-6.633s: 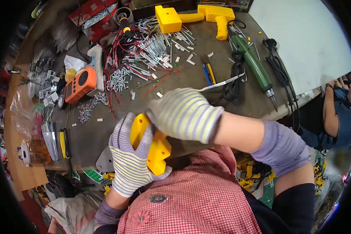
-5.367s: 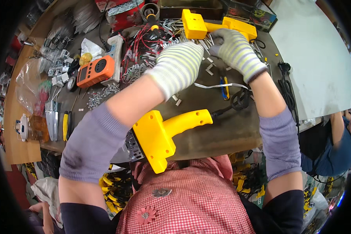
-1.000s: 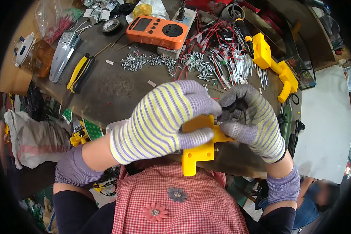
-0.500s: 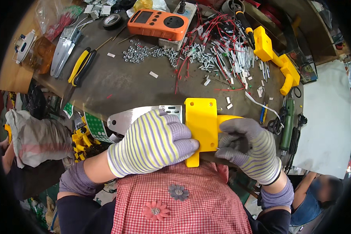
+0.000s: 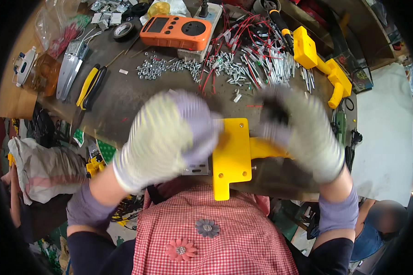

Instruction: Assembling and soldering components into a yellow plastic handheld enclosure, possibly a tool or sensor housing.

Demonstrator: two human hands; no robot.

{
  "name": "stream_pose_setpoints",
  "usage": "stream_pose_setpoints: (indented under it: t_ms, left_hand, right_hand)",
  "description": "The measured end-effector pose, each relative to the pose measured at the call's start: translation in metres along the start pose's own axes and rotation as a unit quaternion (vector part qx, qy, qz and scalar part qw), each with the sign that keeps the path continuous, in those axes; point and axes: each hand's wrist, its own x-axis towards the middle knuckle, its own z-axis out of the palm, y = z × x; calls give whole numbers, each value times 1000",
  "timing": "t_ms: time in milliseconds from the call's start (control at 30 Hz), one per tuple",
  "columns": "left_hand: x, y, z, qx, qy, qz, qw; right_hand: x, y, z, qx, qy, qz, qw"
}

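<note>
A yellow plastic housing with a side handle (image 5: pixel 231 153) lies at the table's near edge, between my hands. Small screw holes show in its corners, and a thin metal pin pokes out of its right side. A slotted metal plate (image 5: pixel 196 169) reaches from its left side, mostly hidden under my left hand. My left hand (image 5: pixel 170 133), in a striped glove, is raised over the plate beside the housing's upper left edge, its fingers smeared by motion. Above and right of the handle is my gloved right hand (image 5: pixel 303 130), also blurred; whether it holds anything cannot be made out.
Loose nuts (image 5: pixel 151 68), screws (image 5: pixel 234 66), long bolts (image 5: pixel 280 64) and red wires lie across the back. An orange meter (image 5: pixel 176 32) rests on a power strip. Pliers (image 5: pixel 92 87) and metal blades (image 5: pixel 72 68) lie left; another yellow handled part (image 5: pixel 305 48) stands right. A person (image 5: pixel 376 229) sits lower right.
Both hands have come off the yellow housing and moved up toward the back of the table. The housing has shifted slightly left and down in view. The pin at its right side now shows.
</note>
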Motion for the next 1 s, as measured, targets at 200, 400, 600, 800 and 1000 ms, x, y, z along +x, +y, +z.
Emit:
stream_pose_setpoints:
  t_ms: [200,400,600,800,1000]
  left_hand:
    - [68,-56,62,16,-48,24,998]
    - [84,-50,72,43,-150,76,985]
    - [91,-31,69,182,-194,145,953]
    - [98,-18,65,252,-178,234,922]
    - [95,-26,69,195,-208,219,933]
  right_hand:
    - [76,83,19,-159,42,-72,984]
    - [76,57,23,-261,-18,1,965]
    - [57,69,18,-296,10,-69,953]
    - [54,66,10,-291,13,-44,956]
    - [-23,66,-24,21,222,-13,975]
